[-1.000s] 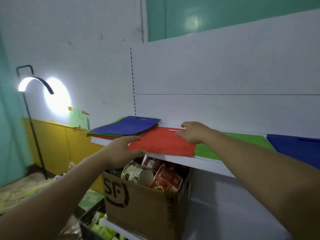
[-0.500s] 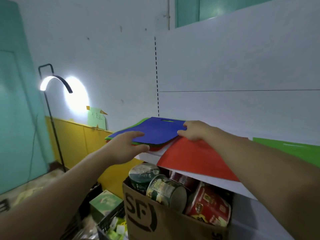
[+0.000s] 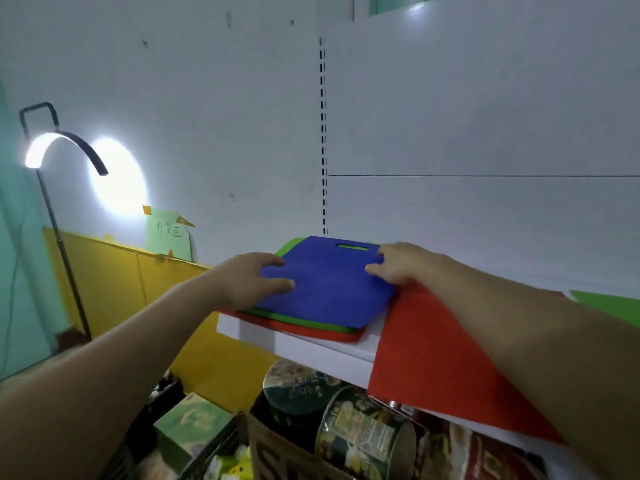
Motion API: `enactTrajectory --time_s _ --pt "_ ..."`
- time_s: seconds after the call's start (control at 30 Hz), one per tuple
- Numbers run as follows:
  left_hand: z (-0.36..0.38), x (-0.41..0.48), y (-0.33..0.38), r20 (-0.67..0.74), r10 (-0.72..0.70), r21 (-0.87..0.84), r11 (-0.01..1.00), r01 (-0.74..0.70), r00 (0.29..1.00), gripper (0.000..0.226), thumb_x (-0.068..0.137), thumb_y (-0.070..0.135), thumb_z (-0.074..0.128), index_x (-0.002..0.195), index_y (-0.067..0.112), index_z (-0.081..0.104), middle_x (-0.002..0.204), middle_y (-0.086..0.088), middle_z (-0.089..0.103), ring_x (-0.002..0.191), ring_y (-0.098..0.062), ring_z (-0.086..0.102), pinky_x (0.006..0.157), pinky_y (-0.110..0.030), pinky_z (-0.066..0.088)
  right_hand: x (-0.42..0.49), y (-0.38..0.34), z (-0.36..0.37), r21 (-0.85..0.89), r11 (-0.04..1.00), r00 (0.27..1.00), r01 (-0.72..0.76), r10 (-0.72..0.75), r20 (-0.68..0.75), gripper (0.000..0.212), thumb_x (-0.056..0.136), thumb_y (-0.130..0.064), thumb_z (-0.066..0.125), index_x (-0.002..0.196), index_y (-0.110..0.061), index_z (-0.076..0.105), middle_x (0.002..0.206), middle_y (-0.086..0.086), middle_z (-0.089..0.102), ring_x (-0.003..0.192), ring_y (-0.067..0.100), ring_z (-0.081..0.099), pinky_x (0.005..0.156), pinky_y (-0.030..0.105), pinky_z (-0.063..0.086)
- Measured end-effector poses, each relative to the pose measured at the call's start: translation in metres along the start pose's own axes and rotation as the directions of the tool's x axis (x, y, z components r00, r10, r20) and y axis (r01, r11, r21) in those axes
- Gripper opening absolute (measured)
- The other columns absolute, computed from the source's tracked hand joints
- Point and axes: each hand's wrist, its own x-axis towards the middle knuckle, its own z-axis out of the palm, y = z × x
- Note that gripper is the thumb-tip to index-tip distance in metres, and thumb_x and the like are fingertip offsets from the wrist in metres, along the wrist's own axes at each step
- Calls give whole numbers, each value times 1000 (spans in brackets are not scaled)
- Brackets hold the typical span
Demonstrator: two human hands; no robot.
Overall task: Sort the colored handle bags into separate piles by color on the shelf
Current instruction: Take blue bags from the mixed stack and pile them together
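A blue handle bag lies on top of a mixed stack at the left end of the white shelf, with a green bag and a red bag showing under it. My left hand holds the blue bag's left edge, fingers on top. At the bag's right edge near the handle slot, my right hand grips it. A separate red bag lies to the right, overhanging the shelf's front. Part of another green bag shows at far right.
Under the shelf stands a cardboard box holding several cans. A green carton sits in a black crate at lower left. A lit arc floor lamp stands at left before a yellow panel.
The view has shifted left. Both hands left the red bag and moved left onto the blue bag on top of the mixed stack, taking hold of its two sides.
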Motion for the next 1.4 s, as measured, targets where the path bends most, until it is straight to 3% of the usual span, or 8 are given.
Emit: enactTrajectory --time_s 0.37,0.57,0.77,0.93,1.1,1.23,1.33,1.4 --pt "-3 55 -60 198 202 13 978 -208 959 64 88 55 51 143 24 38 150 1 36 134 -19 36 108 -31 28 -20 -30 5 -20 942 942 -335 334 -24 55 97 -50 38 126 -6 53 133 12 53 119 29 50 92 30 39" --pt "9 56 -74 203 263 -82 964 -252 943 68 89 57 50 143 18 38 148 -1 39 132 -20 40 104 -28 30 -32 -46 18 132 886 864 -445 463 -199 59 88 -49 55 132 -13 43 129 14 48 116 32 49 93 36 42" --pt "11 54 -77 158 290 -95 956 -277 944 68 88 57 50 141 16 40 144 -5 43 128 -23 42 103 -30 32 -41 -56 24 329 891 831 -313 424 -359 54 91 -18 56 140 -21 36 132 11 43 115 28 50 91 32 41" --pt "9 53 -74 179 247 -94 968 -234 952 72 86 61 50 143 20 36 145 -4 41 126 -24 43 99 -30 35 -44 -59 16 419 885 814 -203 390 -431 59 90 -12 53 143 -25 32 125 13 54 101 28 56 80 31 44" --pt "6 51 -72 217 214 -117 974 -192 952 73 86 60 52 146 22 32 149 -2 36 130 -23 41 102 -30 33 -34 -57 2 719 681 748 -141 549 -373 55 89 -14 57 140 -23 37 134 7 49 73 9 54 58 20 42" --pt "3 51 -70 258 187 -122 980 -160 948 73 86 59 53 146 22 33 148 -2 37 129 -23 42 102 -31 34 -30 -50 -5 628 720 815 -296 533 -228 61 85 0 51 142 -17 39 140 7 45 106 25 56 74 25 44" --pt "0 52 -70 264 181 -135 979 -150 947 73 84 58 56 144 22 35 145 -2 41 126 -22 45 99 -30 34 -35 -52 -5 591 778 819 -212 471 -327 60 84 3 42 139 -21 43 131 5 53 92 19 55 68 26 44" --pt "-1 54 -69 266 174 -147 979 -138 948 77 82 58 60 144 21 34 145 -1 41 127 -22 44 101 -31 34 -38 -56 -6 568 816 809 -109 404 -427 58 86 3 40 138 -22 44 129 2 54 95 19 56 73 25 45"
